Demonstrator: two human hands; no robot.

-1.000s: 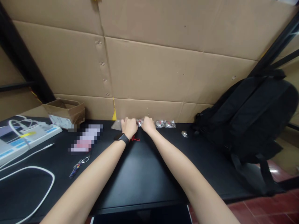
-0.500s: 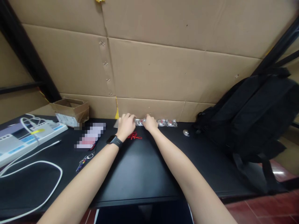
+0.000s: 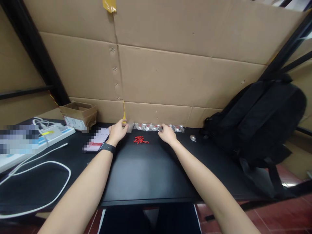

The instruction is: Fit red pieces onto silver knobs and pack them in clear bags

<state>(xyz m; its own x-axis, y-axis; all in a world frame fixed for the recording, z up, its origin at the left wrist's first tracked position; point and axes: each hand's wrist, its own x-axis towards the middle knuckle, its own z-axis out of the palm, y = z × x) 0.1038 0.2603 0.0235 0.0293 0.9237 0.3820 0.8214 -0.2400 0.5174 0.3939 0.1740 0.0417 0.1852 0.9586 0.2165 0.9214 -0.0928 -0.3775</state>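
Several small clear packets with shiny round silver and red pieces (image 3: 147,127) lie in a row along the back of the black table, by the cardboard wall. At the row's right part is my right hand (image 3: 168,134), its thumb and forefinger apart and by the packets; it covers some of them. To the left of the row lies a clear plastic bag (image 3: 130,127). Beside that bag my left hand (image 3: 118,131), with a dark watch (image 3: 108,148) on the wrist, has its fingers apart and nothing visible in them. A bundle of red cord (image 3: 140,140) lies between my hands.
A phone (image 3: 96,141), a small open cardboard box (image 3: 79,115), a white power strip (image 3: 52,136) and a white cable (image 3: 69,174) are on the left. A loose silver round piece (image 3: 193,138) and a black backpack (image 3: 255,120) stand to the right.
My hands have moved apart: the left away to the left from the row, the right to the right along it. More packets and the red cord now show between them.
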